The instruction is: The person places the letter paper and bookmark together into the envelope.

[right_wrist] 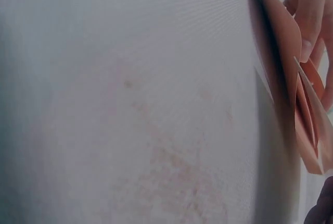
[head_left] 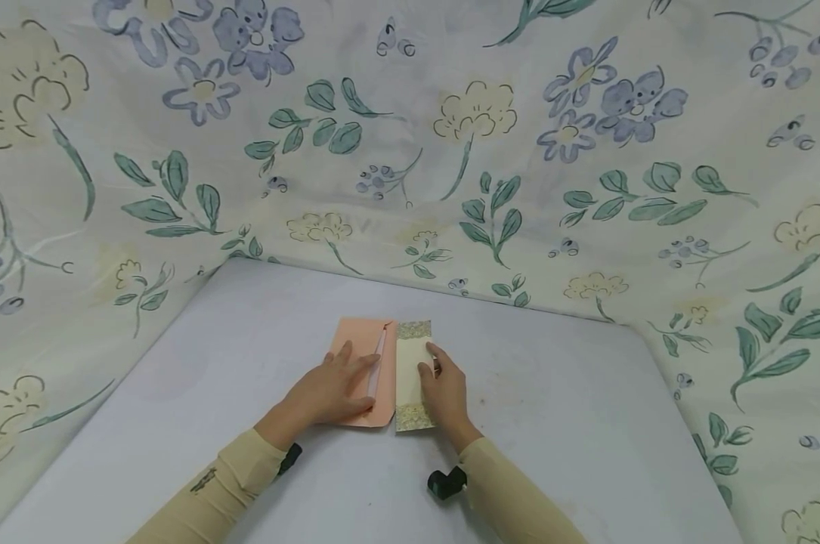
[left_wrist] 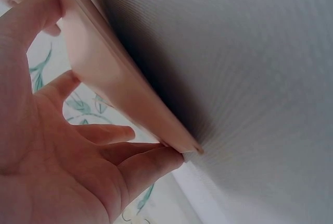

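Observation:
A peach-coloured paper piece with rounded corners, like a folder or cover, lies in the middle of the table in the head view. A narrow whitish strip runs slantwise near its right side. My left hand rests on it with fingers spread; in the left wrist view, the fingertips touch its edge. Right beside it lies a cream card with speckled patterned bands at both ends. My right hand pinches that card's right edge between thumb and fingers. The right wrist view shows folded peach layers standing slightly apart.
A white tabletop with faint brownish marks surrounds the papers. Floral cloth hangs behind and along both sides. Dark wrist-worn devices sit beneath the forearms, near the beige sleeves.

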The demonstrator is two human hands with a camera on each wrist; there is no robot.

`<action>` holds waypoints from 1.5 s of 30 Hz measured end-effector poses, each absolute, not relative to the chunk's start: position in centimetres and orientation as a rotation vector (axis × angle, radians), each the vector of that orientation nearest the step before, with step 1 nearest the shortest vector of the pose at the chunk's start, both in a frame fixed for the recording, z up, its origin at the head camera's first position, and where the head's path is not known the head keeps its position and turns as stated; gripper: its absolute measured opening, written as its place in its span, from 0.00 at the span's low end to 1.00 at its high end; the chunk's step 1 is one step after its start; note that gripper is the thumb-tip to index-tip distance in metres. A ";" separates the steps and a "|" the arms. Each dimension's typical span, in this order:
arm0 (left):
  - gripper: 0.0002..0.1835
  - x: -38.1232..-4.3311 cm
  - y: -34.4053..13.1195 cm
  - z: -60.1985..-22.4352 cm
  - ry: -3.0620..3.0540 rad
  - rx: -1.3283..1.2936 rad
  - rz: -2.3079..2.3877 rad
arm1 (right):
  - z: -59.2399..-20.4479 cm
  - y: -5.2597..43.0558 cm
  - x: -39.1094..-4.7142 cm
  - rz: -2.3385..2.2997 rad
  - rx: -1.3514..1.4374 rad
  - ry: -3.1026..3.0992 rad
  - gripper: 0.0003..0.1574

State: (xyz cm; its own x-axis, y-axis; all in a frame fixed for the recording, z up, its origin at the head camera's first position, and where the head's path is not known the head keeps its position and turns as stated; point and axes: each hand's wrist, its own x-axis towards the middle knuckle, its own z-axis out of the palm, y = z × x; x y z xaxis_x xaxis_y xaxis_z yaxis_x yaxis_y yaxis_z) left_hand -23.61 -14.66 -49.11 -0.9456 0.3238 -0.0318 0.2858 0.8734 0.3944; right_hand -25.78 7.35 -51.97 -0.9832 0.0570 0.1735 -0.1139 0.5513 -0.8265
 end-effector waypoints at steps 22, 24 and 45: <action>0.39 -23.6 -14.7 -49.1 2.954 0.495 0.597 | -51.6 6.7 -26.0 1.414 0.067 -2.593 0.27; 0.39 -23.6 -14.7 -49.1 2.949 0.489 0.601 | -51.6 6.6 -26.0 1.417 0.059 -2.593 0.27; 0.39 -23.5 -14.7 -49.3 2.951 0.475 0.585 | -51.3 6.0 -26.3 1.395 0.007 -2.630 0.27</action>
State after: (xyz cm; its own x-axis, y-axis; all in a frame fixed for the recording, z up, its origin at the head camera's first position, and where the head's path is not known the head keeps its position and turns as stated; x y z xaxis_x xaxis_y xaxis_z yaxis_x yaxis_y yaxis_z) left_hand -23.54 -14.68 -49.26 -0.9468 0.3202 -0.0331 0.2834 0.8779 0.3860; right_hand -26.34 6.05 -51.29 -0.9864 0.0727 0.1471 -0.0810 0.5636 -0.8221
